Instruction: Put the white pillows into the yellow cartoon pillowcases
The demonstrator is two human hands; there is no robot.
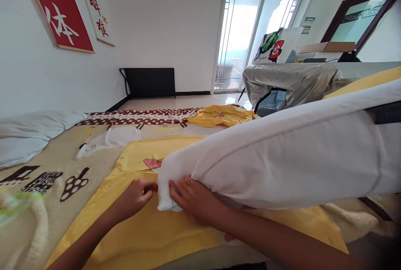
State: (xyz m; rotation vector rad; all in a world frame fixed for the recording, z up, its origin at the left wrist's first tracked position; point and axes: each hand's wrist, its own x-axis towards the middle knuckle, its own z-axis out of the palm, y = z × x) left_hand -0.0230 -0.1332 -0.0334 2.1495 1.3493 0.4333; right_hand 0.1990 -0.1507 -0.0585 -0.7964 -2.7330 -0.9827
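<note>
A plump white pillow [282, 157] slants in from the right, its near end low over a yellow pillowcase [140, 236] with red-pink prints. My right hand [197, 199] is closed on the pillow's lower edge close to its corner, fingers pressed into the fabric. Just left of that end, my left hand [136, 199] is closed, thumb and fingers curled together at the pillow's edge. Whatever lies between those left fingers is hidden. The pillowcase lies flat under both hands, partly covered by the pillow.
Beneath is a beige patterned blanket [103, 145]. Another white pillow [28, 136] lies at the left, and crumpled yellow cloth [224, 115] at the far edge. Beyond stand a plastic-covered table [282, 76] with bags and boxes, and a black panel [150, 82] against the wall.
</note>
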